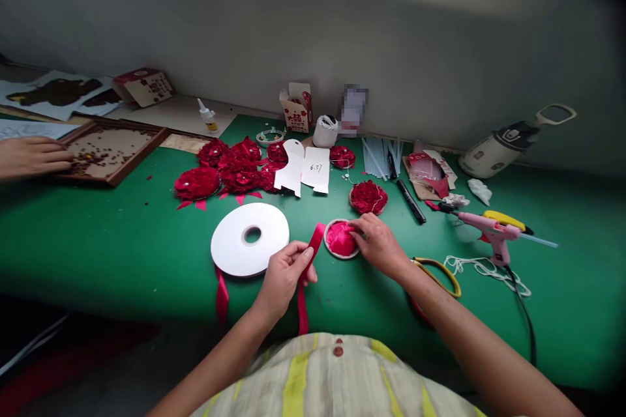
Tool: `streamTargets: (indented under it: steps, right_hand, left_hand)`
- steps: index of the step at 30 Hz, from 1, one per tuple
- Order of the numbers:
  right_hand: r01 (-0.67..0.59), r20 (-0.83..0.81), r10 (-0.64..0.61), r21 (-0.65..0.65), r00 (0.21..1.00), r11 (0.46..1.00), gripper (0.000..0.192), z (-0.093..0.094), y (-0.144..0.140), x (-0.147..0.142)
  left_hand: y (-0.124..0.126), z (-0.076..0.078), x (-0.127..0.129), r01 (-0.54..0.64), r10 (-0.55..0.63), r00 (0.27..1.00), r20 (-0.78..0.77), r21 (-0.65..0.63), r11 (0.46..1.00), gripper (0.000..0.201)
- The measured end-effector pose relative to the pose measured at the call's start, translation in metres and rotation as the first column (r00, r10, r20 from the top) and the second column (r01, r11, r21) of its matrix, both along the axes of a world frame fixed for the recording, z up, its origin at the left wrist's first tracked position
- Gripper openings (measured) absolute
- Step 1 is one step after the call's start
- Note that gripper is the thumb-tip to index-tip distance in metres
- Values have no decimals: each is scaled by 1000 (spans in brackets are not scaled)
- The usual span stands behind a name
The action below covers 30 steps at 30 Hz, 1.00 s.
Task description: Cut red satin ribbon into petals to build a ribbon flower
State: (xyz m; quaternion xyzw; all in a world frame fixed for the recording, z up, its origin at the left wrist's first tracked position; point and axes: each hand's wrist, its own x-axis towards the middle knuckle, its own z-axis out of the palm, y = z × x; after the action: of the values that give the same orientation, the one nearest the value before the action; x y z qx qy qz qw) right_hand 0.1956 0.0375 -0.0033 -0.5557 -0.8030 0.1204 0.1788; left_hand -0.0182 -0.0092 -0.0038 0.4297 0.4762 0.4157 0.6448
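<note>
Red ribbon [313, 249] strip runs slack from the round white disc [341, 240], topped with bunched pink-red folds, down over the green table's near edge.

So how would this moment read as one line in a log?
left hand: pinches red ribbon | right hand: on pink flower disc | nearby: white tape roll, glue gun

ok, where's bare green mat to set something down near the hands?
Bare mat left of the white tape roll, below the finished red flowers. Another patch right of the glue gun. Crowded between the left hand, right hand and the back wall.
</note>
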Motion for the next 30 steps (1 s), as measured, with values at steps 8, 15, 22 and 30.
streamTargets:
  steps: [8,15,22,30]
  right_hand:
    - [48,-129,-46,8,991,999,11,11,-27,10]
    - [132,-159,-130,-3,979,991,17,20,-69,55]
    - [247,178,-237,-38,955,968,30,4,-111,116]
    - [254,158,-244,-48,957,966,26,-5,-109,114]
  left_hand:
    - [6,9,22,153,-151,983,104,-9,988,21]
    - [20,6,38,166,-154,972,179,-56,984,21]
    - [34,5,56,161,-144,977,155,-108,981,18]
    - [42,8,64,111,-81,985,152,-203,973,15]
